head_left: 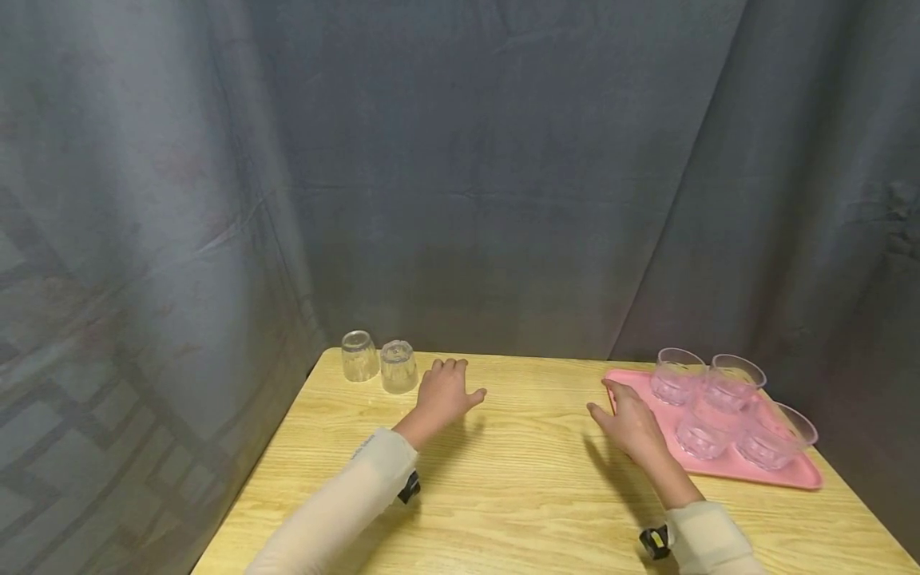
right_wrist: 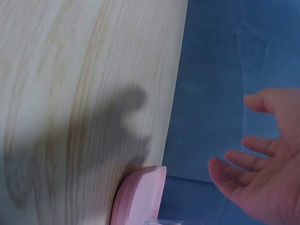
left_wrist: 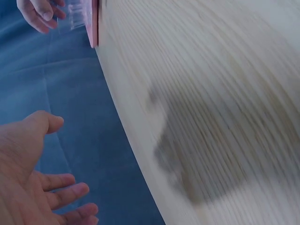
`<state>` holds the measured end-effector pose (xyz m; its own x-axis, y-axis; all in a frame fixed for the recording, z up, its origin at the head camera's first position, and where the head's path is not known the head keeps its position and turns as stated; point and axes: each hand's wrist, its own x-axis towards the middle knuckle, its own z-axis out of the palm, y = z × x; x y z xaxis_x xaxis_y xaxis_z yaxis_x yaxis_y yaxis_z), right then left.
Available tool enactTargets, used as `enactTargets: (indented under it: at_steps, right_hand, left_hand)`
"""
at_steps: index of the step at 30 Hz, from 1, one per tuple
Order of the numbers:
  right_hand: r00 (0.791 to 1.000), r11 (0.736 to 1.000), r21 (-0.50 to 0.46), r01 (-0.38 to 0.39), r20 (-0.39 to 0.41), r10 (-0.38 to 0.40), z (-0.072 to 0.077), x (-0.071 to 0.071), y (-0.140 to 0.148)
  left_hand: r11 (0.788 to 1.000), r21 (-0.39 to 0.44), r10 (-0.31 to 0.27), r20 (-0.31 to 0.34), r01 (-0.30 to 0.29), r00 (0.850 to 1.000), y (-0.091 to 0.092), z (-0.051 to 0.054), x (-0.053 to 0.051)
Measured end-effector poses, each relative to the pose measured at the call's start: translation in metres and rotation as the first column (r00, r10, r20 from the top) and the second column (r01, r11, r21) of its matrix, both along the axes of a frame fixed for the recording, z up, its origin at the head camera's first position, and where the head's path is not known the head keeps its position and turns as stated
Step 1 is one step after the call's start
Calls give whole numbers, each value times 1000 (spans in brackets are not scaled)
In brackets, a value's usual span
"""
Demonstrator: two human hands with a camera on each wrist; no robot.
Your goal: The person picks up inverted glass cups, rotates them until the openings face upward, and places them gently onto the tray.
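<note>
"What lay nearest?"
"A wooden table (head_left: 517,495); it ran under the pink tray (head_left: 803,475)."
"And the right hand (head_left: 632,422)?"
"It hung just left of the tray, fingers spread, thumb held apart."
"The left hand (head_left: 442,393)?"
"Spread too, it hung well left of the tray."
"Where were the cups (head_left: 727,390)?"
"Four clear ones stood upright on the tray."
"Farther off?"
"Two upside-down glasses (head_left: 398,369) stood farthest left of the tray; a grey curtain (head_left: 474,200) hung behind it."
</note>
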<state>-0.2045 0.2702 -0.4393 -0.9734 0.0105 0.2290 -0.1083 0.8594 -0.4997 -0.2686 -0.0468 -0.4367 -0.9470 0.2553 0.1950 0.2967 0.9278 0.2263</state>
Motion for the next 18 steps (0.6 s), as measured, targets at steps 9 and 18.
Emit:
enactTargets:
  at_steps: [9,18]
  right_hand:
    - [999,1000,-17,-13,37,14,-2,0,-9]
    - [999,999,-34,-21,42,23,-6,-3,-17]
  left_hand:
    - [999,4,37,-32,-37,999,-22,1,-6]
    - [997,17,71,-45,-71,996,-45,5,-10]
